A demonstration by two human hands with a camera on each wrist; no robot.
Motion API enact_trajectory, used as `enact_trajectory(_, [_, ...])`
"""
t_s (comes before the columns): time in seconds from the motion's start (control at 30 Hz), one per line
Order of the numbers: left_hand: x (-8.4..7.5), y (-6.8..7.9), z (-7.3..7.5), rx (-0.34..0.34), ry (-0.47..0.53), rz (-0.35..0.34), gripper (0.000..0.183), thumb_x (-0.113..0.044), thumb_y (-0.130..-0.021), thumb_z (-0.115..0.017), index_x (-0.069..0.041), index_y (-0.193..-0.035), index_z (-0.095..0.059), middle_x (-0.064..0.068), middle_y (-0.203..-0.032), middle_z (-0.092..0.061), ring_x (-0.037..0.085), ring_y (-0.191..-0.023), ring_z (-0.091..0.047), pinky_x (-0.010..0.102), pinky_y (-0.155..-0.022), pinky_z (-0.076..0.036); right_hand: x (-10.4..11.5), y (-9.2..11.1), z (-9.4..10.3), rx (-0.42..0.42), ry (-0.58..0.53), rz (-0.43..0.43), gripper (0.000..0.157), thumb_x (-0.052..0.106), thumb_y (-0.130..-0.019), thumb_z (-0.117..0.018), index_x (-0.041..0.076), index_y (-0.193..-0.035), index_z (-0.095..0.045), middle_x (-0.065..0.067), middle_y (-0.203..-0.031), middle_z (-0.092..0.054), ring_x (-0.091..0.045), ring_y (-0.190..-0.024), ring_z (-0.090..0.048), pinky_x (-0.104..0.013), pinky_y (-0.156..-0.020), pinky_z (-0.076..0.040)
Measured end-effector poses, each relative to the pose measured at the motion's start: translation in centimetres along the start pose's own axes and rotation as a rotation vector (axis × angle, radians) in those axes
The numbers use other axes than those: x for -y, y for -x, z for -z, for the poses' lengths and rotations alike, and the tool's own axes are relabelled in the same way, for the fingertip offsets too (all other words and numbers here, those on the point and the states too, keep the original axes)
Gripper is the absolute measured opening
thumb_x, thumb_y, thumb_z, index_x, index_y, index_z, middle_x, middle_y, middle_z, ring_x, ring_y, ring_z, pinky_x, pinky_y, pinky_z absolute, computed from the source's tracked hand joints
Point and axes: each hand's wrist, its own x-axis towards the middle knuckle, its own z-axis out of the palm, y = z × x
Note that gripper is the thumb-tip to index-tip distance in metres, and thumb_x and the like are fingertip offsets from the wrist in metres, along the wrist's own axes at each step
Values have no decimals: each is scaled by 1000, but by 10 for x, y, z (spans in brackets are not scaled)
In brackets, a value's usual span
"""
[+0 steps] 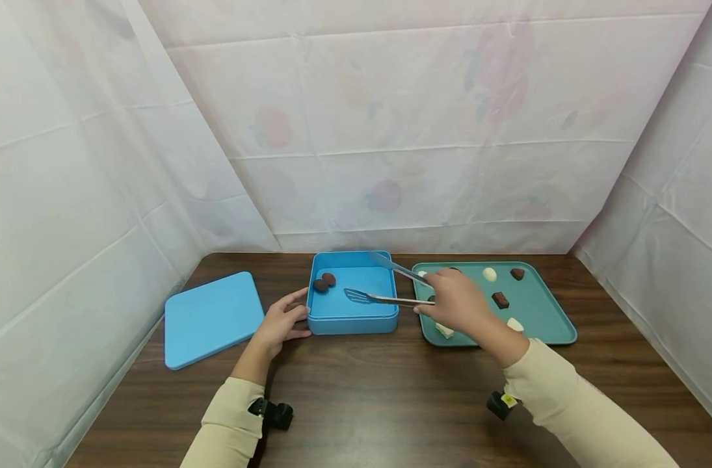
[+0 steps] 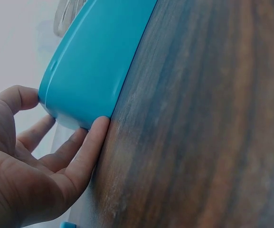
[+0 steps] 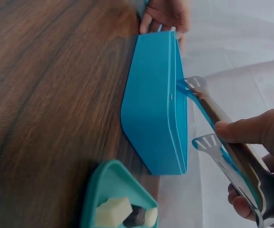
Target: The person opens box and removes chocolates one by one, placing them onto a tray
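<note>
My left hand [image 1: 282, 323] rests its fingertips on the left end of a blue rectangular box [image 1: 352, 326]. The left wrist view shows its fingers spread against the box's rounded corner, with the thumb near the rim. My right hand [image 1: 460, 302] holds metal tongs [image 1: 399, 301], whose slotted tips reach over the box, spread apart with nothing between them. Two dark brown chocolates [image 1: 322, 285] lie in the box's left part. Below my right hand is a green tray [image 1: 545, 325] bearing several brown and white pieces, some hidden by the hand.
To the left, a flat blue lid [image 1: 212, 318] lies on the dark wooden table [image 1: 385, 396]. On the tray are a brown block [image 1: 500, 299], a white piece [image 1: 489, 274] and a pale block [image 1: 445, 331]. White patterned sheets [image 1: 426, 130] hang behind and at both sides.
</note>
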Motion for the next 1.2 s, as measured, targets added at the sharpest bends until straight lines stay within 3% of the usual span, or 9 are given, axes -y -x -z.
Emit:
enact_trajectory(0.37, [2,-3,1,5,4,-1,56,-10,-97,-52,-10,-151,-36,27,-143,-41,38,-121,-53,51,-89,-53,22,-26,-6,44,73,80,51,39,-75,-84,2,-107,-70,-5,-81,-57,-18,-72,-53,-30,-52,-47])
enact_trajectory(0.6, [2,-3,2,4,0,-5,55,-9,-98,-51,-9,-151,-36,28,-144,-40,40,-124,-51,50,-88,-53,33,-40,-6,74,102,72,46,37,-78,-82,2,-106,-71,-5,-81,-56,-20,-74,-53,-31,-54,-49])
enact_trajectory(0.93, [2,-2,2,-3,9,8,54,-9,-99,-51,-10,-151,-37,27,-143,-41,39,-124,-51,49,-87,-54,43,-59,-12,132,119,-5,29,37,-79,-81,11,-81,-68,-5,-87,-59,-19,-75,-55,-31,-52,-51])
enact_trajectory(1.2, [2,-3,2,7,11,1,54,-8,-99,-51,-10,-151,-37,27,-143,-41,40,-123,-52,49,-87,-54,48,-76,-6,178,145,-8,33,35,-78,-82,16,-64,-59,1,-68,-51,-15,-61,-50,-29,-48,-44])
